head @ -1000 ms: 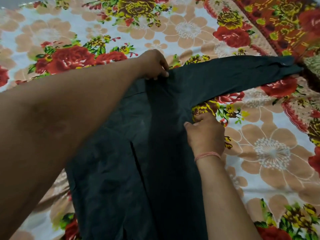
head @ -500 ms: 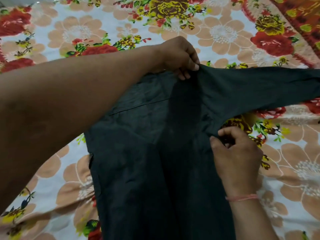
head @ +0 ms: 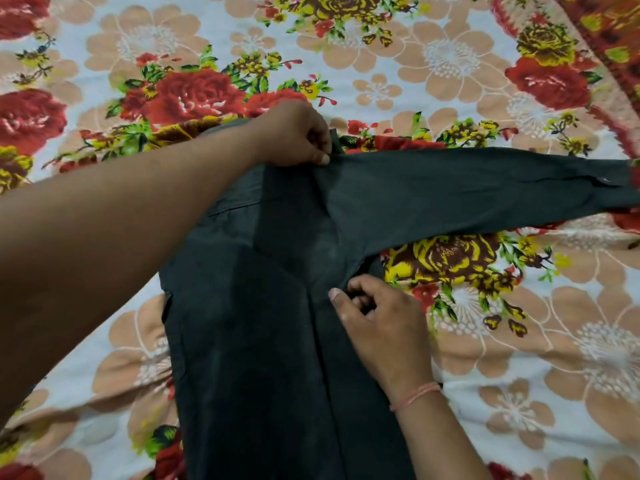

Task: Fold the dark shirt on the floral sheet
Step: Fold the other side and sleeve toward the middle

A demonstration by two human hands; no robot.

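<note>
The dark shirt lies flat on the floral sheet, its body running toward me with the left side folded inward. One long sleeve stretches out to the right, its buttoned cuff at the frame edge. My left hand pinches the shirt at the shoulder near the collar. My right hand pinches the fabric at the armpit, where the sleeve meets the body. My left forearm hides part of the shirt's upper left.
The sheet, printed with red, yellow and peach flowers, covers the whole view. A darker red-and-orange border runs along the far right corner.
Both hands keep their hold on the shirt. The view has shifted so more of the outstretched sleeve and its cuff shows at the right. The sleeve lies flatter.
</note>
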